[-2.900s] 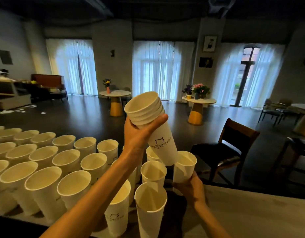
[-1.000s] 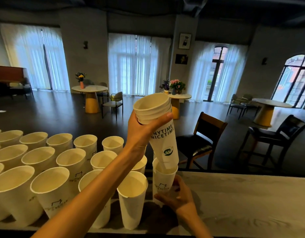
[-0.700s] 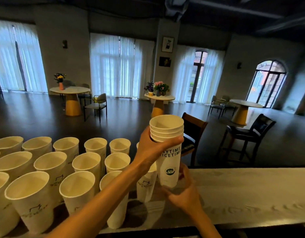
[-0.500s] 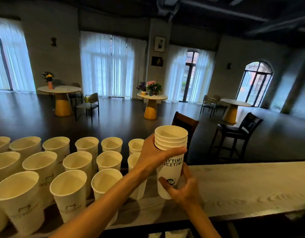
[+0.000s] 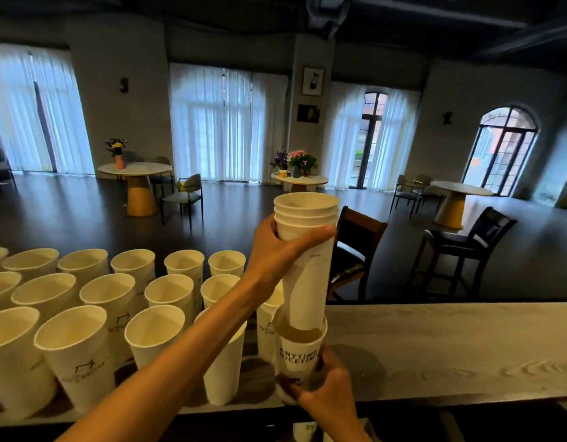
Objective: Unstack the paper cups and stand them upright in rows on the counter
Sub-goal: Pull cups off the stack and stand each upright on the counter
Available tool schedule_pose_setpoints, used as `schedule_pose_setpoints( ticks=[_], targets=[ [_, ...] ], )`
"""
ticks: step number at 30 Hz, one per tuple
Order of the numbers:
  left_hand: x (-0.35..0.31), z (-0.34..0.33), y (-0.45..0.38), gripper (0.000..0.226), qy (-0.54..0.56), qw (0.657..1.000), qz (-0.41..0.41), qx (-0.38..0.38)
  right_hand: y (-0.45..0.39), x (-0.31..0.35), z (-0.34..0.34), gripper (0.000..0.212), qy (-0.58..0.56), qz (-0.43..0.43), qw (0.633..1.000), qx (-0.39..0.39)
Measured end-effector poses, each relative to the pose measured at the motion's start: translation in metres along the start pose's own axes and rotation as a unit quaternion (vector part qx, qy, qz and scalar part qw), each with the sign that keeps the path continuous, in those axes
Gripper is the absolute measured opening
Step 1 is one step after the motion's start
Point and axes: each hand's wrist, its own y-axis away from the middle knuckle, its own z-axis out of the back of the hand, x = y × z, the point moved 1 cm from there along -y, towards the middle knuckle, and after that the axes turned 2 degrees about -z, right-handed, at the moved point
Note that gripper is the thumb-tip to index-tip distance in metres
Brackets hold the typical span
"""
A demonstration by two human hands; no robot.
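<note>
The left hand (image 5: 272,250) grasps the stack of cups (image 5: 306,256) at frame centre; the right hand (image 5: 327,390) grips the bottom cup (image 5: 299,355), partly slid off, above the counter (image 5: 451,346) beside rows of upright cups (image 5: 110,301)

Single head view, looking forward-down over counter (image 5: 435,346), hands close, room beyond.
</note>
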Motion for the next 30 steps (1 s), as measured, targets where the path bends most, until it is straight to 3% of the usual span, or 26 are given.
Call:
schedule_pose_setpoints(
  ticks=[6,12,17,21,24,28,30],
  targets=[
    [0.003,0.008,-0.003,0.08,0.003,0.999,-0.012,-0.031,-0.001,-0.009,-0.019,0.09,-0.054,-0.065,0.995,0.045],
    [-0.005,0.014,-0.006,0.072,0.013,0.999,-0.028,-0.039,-0.005,-0.012,-0.025,0.08,-0.077,-0.065,0.993,0.061],
    [-0.006,0.006,-0.006,0.084,0.023,0.999,-0.033,-0.031,-0.006,-0.015,-0.017,0.089,-0.036,-0.062,0.995,0.063],
    [-0.002,-0.01,-0.007,0.095,0.024,0.999,-0.026,-0.016,-0.009,-0.025,0.01,0.096,0.006,-0.047,0.999,0.012],
    [0.002,-0.031,-0.004,0.102,0.015,1.0,-0.013,0.01,-0.01,-0.032,0.035,0.079,0.017,-0.011,0.999,-0.046],
    [0.019,-0.061,0.0,0.062,-0.02,0.997,0.001,0.069,-0.014,-0.021,0.064,0.08,0.012,0.036,0.993,-0.112],
    [0.029,-0.07,0.002,0.055,-0.038,0.994,0.008,0.1,-0.016,-0.009,0.076,0.081,0.023,0.054,0.988,-0.142]
  ],
)
